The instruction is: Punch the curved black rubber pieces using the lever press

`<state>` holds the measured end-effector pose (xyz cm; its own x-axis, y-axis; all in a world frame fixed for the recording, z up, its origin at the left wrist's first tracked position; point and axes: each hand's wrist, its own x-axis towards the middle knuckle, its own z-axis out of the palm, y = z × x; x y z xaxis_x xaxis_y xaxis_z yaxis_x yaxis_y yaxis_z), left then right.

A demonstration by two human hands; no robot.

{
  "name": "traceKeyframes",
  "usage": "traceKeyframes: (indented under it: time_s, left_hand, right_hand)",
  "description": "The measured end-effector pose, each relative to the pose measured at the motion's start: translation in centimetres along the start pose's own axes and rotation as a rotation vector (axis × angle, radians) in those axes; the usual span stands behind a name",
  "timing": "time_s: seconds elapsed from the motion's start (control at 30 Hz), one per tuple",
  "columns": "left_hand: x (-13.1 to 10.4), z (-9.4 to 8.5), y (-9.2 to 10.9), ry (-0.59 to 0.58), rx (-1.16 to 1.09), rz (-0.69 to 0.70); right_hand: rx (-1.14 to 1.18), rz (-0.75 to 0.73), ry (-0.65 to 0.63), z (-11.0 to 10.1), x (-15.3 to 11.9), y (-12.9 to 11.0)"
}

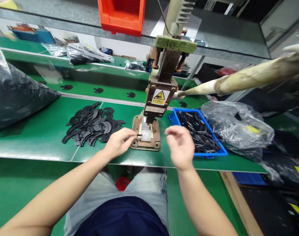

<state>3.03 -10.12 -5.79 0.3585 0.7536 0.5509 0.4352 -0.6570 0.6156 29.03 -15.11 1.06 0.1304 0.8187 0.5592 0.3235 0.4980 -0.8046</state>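
- Pinching a small black part (139, 135) between thumb and fingertips, the left hand (119, 142) held it at the press base (146, 138), just beside the die.
- The right hand (180, 146) hovered near, fingers loosely curled, holding nothing.
- Right of it sat a blue tray (223, 151) full of parts; the pile of black crescent pieces (92, 124) lay to the left, so plenty looked left.

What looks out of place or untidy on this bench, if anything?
Nothing looks damaged or spilled. The black curved parts lie in a loose, unsorted pile on the bench, left of the press. The left hand pinches a small black piece at the press base; the right hand hovers beside the blue tray.
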Motion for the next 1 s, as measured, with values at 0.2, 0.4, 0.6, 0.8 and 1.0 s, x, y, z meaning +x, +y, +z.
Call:
traceKeyframes:
  time_s: [0.2,0.4,0.6,0.8,1.0]
  left_hand:
    - [5.2,2.1,-3.8,-0.12,0.229,0.037]
    - [6.8,2.7,-2.8,-0.285,0.36,0.15]
    - [6.8,2.7,-2.9,-0.287,0.298,0.17]
    - [6.8,2.1,-2.7,-0.308,0.269,0.125]
    - [9.0,-4.8,-6.5,-0.4,0.627,-0.136]
  right_hand:
    - [0.267,-0.492,0.173,-3.6,11.7,-10.0]
    - [0.24,-0.5,0.04,-2.8,12.3,-11.2]
    - [0.114,-0.52,0.176,-1.5,5.0,-6.7]
    - [-0.024,-0.538,0.157,-1.5,0.4,-2.6]
    - [0.025,-0.573,0.17,-1.4,0.9,-2.1]
